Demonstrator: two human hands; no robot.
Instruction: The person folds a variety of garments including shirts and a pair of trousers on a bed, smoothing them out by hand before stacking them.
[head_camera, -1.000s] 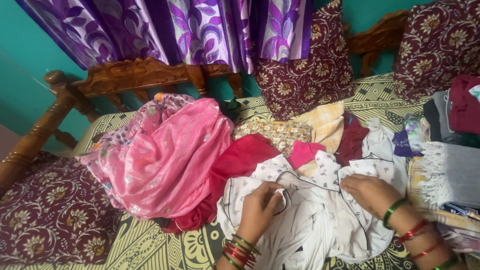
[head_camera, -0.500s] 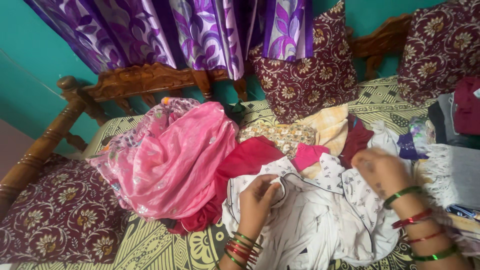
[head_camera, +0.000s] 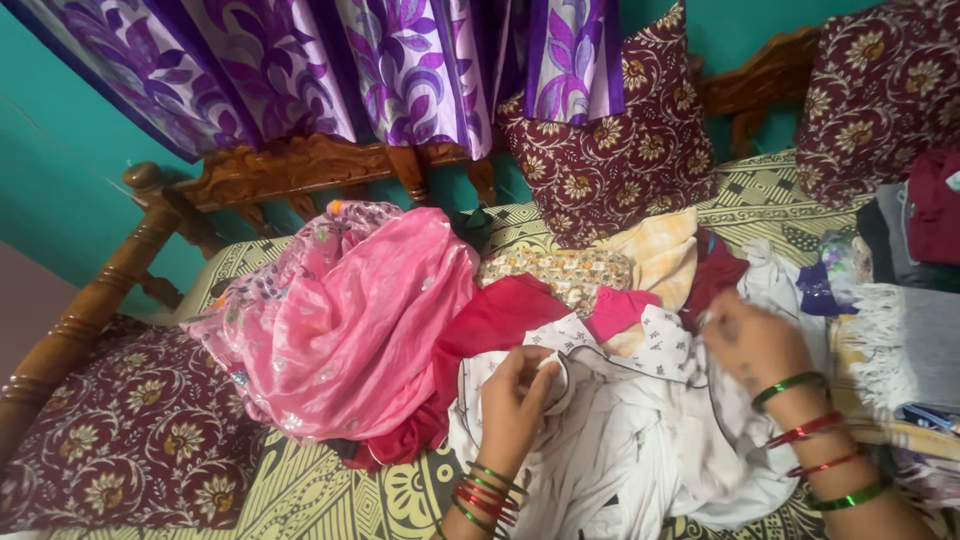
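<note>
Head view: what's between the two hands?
In the head view, only the white printed garment with dark piping spans between the left hand and the right hand; both grip it.

The white printed garment (head_camera: 640, 450) under the left hand (head_camera: 515, 400) and right hand (head_camera: 755, 345) was soft, matt cotton-like cloth with dark piping. The pink fabric (head_camera: 350, 320) beside it had a light sheen and small glittering specks. The red cloth (head_camera: 490, 320) looked matt and smooth. The bangles (head_camera: 485, 500) were glossy, hard and smooth. The carved bed frame (head_camera: 290, 170) was polished brown wood. The grey shawl (head_camera: 905, 345) looked woolly, with a fringed edge.
</note>
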